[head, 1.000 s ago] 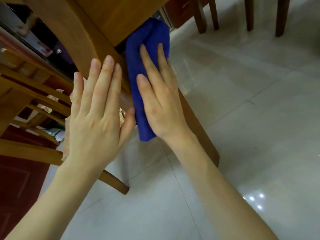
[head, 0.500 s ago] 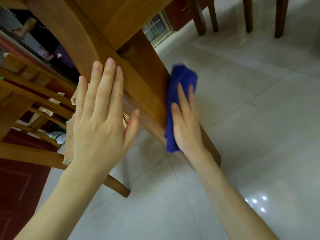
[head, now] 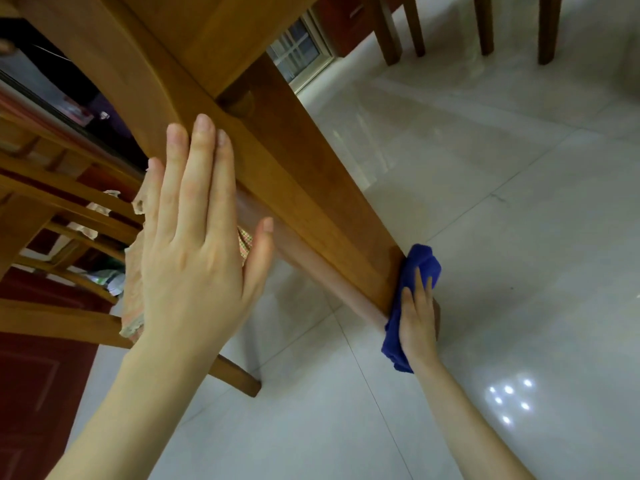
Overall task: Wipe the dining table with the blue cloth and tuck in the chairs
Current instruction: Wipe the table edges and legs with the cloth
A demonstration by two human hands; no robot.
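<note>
A wooden leg of the dining table slants from the upper left down to the floor at right of centre. My right hand presses the folded blue cloth flat against the foot of that leg, just above the tiles. My left hand rests flat with fingers spread on the upper part of the leg and holds nothing. A wooden chair with a patterned cushion stands at the left, partly hidden behind my left hand.
Pale glossy floor tiles fill the right and lower view. Several dark chair legs stand at the top right. A dark red panel lies at the lower left. A window shows beyond the table leg.
My right hand has slid the blue cloth down the table leg, from just under the tabletop to the foot near the floor. My left hand has stayed on the leg.
</note>
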